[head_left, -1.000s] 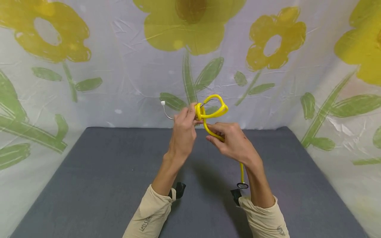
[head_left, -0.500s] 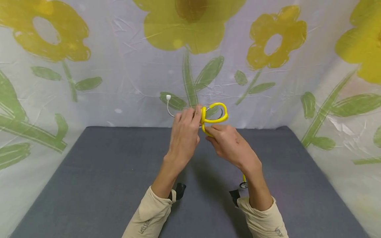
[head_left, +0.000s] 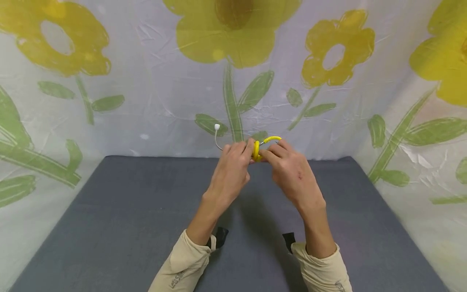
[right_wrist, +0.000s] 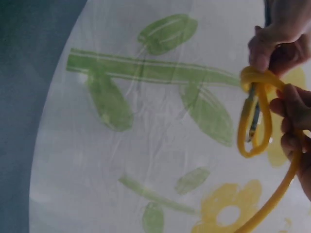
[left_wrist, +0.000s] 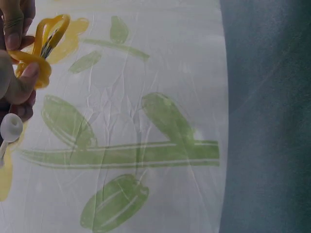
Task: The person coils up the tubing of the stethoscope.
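Observation:
A yellow-tubed stethoscope [head_left: 256, 151] is held up in front of me, its tubing wound round itself in a coil with a loop sticking out. My left hand [head_left: 230, 168] grips the coiled part, thumb and fingers pressing on it. A white ear tip [head_left: 217, 127] on a bent metal tube rises past its knuckles. My right hand [head_left: 292, 172] pinches the tubing [right_wrist: 285, 90] just right of the coil, and a length of it trails down from those fingers in the right wrist view. Metal shows inside the yellow loop [right_wrist: 241, 128]. The chest piece is hidden from every view.
A dark grey table [head_left: 146, 219] lies under both forearms. Behind and at the sides hangs a pale sheet [head_left: 153, 89] printed with yellow flowers and green leaves. Black straps [head_left: 221, 237] show at the beige sleeves [head_left: 182, 263].
Both hands have shifted slightly right with the stethoscope. The right hand has risen and drawn closer to the coil, now covering part of the loop. The chest piece has gone out of sight.

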A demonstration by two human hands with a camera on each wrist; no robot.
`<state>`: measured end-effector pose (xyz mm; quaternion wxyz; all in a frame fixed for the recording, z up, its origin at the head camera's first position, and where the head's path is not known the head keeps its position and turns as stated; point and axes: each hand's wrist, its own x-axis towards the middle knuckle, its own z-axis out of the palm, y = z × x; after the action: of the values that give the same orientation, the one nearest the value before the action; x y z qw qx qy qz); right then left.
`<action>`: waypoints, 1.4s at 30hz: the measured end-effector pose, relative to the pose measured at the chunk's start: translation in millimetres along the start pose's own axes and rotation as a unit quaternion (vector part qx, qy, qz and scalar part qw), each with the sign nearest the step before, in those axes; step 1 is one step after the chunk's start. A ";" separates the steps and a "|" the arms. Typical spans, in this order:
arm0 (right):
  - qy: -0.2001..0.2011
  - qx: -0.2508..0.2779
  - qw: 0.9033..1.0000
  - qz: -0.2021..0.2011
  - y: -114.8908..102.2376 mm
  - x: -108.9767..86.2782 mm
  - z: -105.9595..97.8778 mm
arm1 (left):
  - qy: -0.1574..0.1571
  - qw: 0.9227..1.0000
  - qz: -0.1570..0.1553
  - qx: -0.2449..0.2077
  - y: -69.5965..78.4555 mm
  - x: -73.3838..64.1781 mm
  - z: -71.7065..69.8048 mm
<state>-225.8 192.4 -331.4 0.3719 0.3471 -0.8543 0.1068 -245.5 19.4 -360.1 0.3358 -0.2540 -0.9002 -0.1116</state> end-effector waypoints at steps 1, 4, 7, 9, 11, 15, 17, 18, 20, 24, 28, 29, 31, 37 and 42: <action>0.010 0.002 1.000 -0.002 1.6 -0.2 0.2 | -0.004 1.000 0.009 0.003 -0.1 0.2 0.3; 0.035 0.005 0.999 0.000 7.1 -2.0 -0.7 | -0.014 0.999 0.033 -0.005 -0.1 0.3 1.5; 0.055 0.013 0.998 0.010 12.1 -4.1 -3.6 | -0.020 0.998 0.055 -0.031 -0.5 0.1 2.1; 0.066 0.019 0.997 0.016 15.2 -5.1 -5.2 | -0.021 0.996 0.068 -0.056 -1.1 0.2 1.4; 0.074 0.027 0.997 0.019 18.1 -5.5 -6.1 | -0.024 0.993 0.079 -0.080 -2.3 0.9 0.8; 0.076 0.043 0.996 0.026 21.7 -6.1 -7.3 | -0.029 0.988 0.101 -0.114 -6.0 1.9 0.7; 0.075 0.051 0.995 0.029 23.0 -6.7 -8.1 | -0.033 0.986 0.116 -0.118 -8.1 1.9 0.6; 0.075 0.055 0.995 0.031 23.5 -7.0 -8.5 | -0.035 0.984 0.124 -0.121 -9.1 1.8 0.7; 0.076 0.063 0.995 0.032 24.3 -7.5 -8.9 | -0.040 0.981 0.139 -0.126 -11.6 1.5 0.1; 0.079 0.071 0.994 0.027 25.0 -7.2 -8.1 | -0.046 0.974 0.161 -0.154 -17.3 0.8 -0.9; 0.077 0.075 0.994 0.028 24.7 -7.0 -7.8 | -0.049 0.968 0.173 -0.176 -20.7 -0.1 -1.7; 0.075 0.078 0.994 0.031 24.7 -7.2 -8.3 | -0.050 0.967 0.177 -0.176 -20.8 -0.3 -1.7; 0.070 0.086 0.993 0.039 25.1 -8.0 -9.3 | -0.048 0.966 0.186 -0.173 -20.2 -0.3 -1.4; 0.050 0.154 0.984 0.071 30.7 -12.2 -12.8 | -0.043 0.962 0.216 -0.163 -17.9 -0.3 -2.6; 0.037 0.232 0.968 0.084 38.8 -14.7 -13.8 | -0.048 0.955 0.233 -0.175 -18.5 0.0 -6.2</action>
<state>-237.0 234.6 -329.2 0.3025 0.3469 -0.8178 0.3455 -251.9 1.4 -356.0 0.2591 -0.5164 -0.7975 -0.1737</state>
